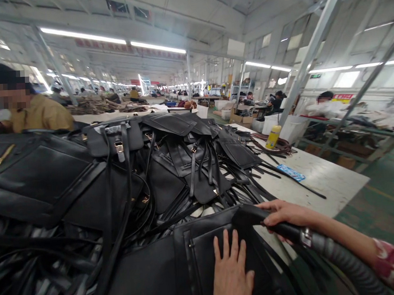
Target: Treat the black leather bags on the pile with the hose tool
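My left hand (232,267) lies flat with its fingers spread on a black leather bag panel (150,267) at the near edge of the table. Wrapped round a black hose nozzle (252,217) is my right hand (285,217); the nozzle's flat tip rests at the panel's upper right part. A ribbed grey hose (345,262) runs from a metal clamp down to the lower right. Beyond my hands rises a heap of black bag pieces (165,179) with straps and gold buckles. Many loose black straps (42,276) lie at the left.
A yellow can (273,136) stands beside coiled brown straps (286,148) on the white table (328,172). A blue-and-white packet (291,172) lies nearer. At the left sits a person in a tan jacket (48,112). A metal post (310,55) rises behind the table.
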The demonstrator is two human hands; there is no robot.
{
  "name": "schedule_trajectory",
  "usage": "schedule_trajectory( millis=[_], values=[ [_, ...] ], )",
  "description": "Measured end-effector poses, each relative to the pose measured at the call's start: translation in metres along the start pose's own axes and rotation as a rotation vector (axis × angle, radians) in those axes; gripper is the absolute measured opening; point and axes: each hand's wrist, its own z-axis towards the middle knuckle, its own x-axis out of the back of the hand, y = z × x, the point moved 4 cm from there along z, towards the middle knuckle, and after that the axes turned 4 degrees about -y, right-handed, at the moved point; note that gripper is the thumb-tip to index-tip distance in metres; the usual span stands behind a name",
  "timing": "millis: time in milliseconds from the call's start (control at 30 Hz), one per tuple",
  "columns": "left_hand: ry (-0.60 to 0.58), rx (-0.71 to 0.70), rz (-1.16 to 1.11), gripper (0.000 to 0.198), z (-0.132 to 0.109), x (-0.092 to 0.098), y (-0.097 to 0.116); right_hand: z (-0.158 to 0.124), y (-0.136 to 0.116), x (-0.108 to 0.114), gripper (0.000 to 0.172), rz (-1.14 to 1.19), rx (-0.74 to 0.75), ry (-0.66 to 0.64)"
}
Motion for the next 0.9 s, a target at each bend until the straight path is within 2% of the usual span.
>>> schedule_trajectory(
  millis=[133,233,333,433,533,600,700,767,800,867,900],
  values=[
    [-0.021,0.014,-0.030,0.068,-0.004,0.007,0.003,0.029,0.001,-0.010,0.071,-0.045,0.052,0.084],
    [-0.030,0.035,-0.066,0.063,-0.006,0.014,0.003,0.048,-0.014,-0.035,0.075,-0.069,0.130,0.105],
    [-0.047,0.041,-0.129,0.059,-0.008,0.015,0.004,0.052,-0.026,-0.072,0.072,-0.062,0.163,-0.042],
    [-0.092,0.097,-0.202,0.054,-0.007,0.003,0.007,0.056,-0.030,-0.108,0.060,-0.075,0.197,-0.206],
    [-0.122,0.167,-0.163,0.058,-0.003,-0.008,0.002,0.069,-0.032,-0.131,0.056,-0.083,0.235,-0.209],
    [-0.103,0.180,-0.096,0.058,-0.001,-0.002,-0.013,0.076,-0.036,-0.139,0.059,-0.054,0.307,-0.163],
    [0.034,0.274,0.028,0.051,-0.004,0.035,-0.056,0.071,-0.036,-0.132,0.068,0.020,0.407,-0.014],
    [0.148,0.396,0.117,0.048,-0.012,0.067,-0.089,0.059,-0.022,-0.115,0.076,0.055,0.370,0.070],
    [0.169,0.443,0.139,0.046,-0.016,0.081,-0.103,0.051,-0.012,-0.102,0.078,0.075,0.384,0.106],
    [0.106,0.472,0.126,0.041,-0.019,0.097,-0.121,0.036,0.010,-0.074,0.082,0.054,0.403,0.172],
    [0.036,0.466,0.097,0.039,-0.018,0.099,-0.125,0.028,0.020,-0.061,0.078,0.015,0.428,0.203]
  ],
)
